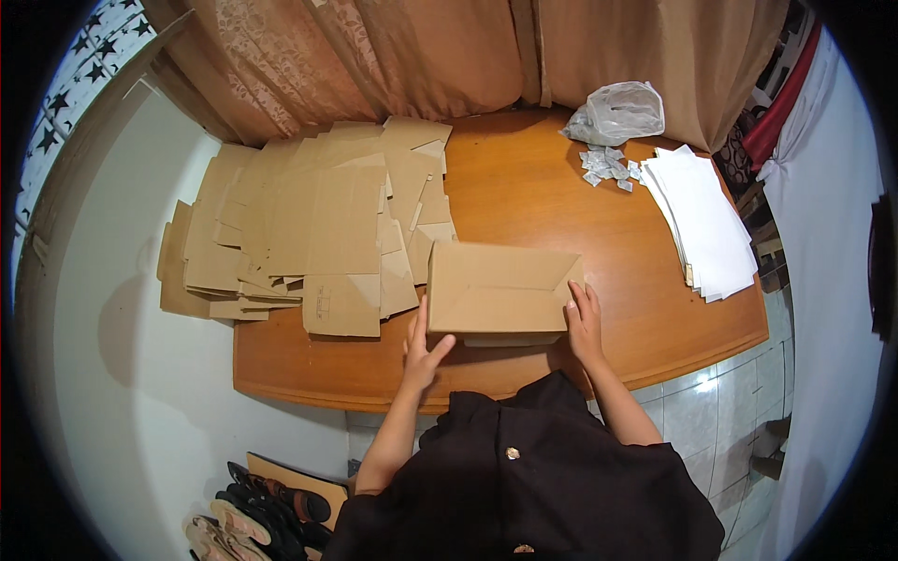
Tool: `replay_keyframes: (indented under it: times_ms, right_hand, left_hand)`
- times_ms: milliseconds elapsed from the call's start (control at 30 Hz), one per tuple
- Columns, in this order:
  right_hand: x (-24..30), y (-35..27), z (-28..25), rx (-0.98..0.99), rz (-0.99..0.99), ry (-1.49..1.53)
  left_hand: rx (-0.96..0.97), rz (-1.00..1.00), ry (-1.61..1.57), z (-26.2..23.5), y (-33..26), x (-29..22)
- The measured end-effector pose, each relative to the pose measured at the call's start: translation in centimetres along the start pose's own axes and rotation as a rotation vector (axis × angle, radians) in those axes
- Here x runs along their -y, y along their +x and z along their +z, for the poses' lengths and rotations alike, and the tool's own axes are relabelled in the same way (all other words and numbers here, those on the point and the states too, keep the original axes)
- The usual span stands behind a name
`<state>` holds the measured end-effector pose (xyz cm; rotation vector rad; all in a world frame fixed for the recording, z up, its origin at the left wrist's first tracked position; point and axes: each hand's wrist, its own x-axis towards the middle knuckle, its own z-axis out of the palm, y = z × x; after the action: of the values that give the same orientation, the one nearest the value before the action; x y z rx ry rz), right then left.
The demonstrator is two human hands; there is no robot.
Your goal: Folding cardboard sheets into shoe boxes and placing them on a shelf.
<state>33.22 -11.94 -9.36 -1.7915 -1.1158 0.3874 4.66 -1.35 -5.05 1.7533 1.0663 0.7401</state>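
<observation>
A brown cardboard box (505, 290) is at the near middle of the table, between my two hands. Slanting seams of folded flaps show on the face turned up. My left hand (423, 353) grips its left end near the front corner, thumb along the front edge and fingers against the side. At the right end, my right hand (584, 323) has its fingers curled over the edge. A strip of cardboard or paper shows just below the box's front edge; what it belongs to cannot be made out.
Flattened cardboard boxes (327, 215) lie in an overlapping pile at the left. Far right are a clear plastic bag (625, 114), small clear packets (606, 165) and a stack of white paper sheets (700, 220). Curtains (374, 56) hang behind the table (510, 187); shoes (271, 505) stand at lower left.
</observation>
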Motion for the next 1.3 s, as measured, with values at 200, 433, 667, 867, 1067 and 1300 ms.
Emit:
replay_keyframes:
  times_ms: [200,433,667,867,1067,1300]
  right_hand:
    - [-1.7,-1.5,-0.9,-0.101,0.070,-0.177]
    - [1.0,-3.6,-4.1,-0.223,0.299,0.774]
    - [11.2,-3.1,-10.7,-0.422,-0.223,0.105]
    - [12.4,-2.3,-11.2,-0.423,-0.073,-0.377]
    - [8.5,-1.4,-13.0,-0.605,-0.001,-0.096]
    - [-1.6,-1.7,-17.4,-0.602,0.181,0.370]
  left_hand:
    - [-0.053,0.463,0.195,2.5,2.5,-10.1]
    - [0.149,0.865,0.112,8.6,4.0,-14.0]
    - [0.251,0.956,0.069,10.3,5.2,-15.2]
    - [0.327,0.885,0.095,11.9,5.7,-15.8]
    - [0.414,0.669,0.363,14.4,7.1,-9.1]
    - [0.298,0.769,0.232,16.8,7.7,-10.3]
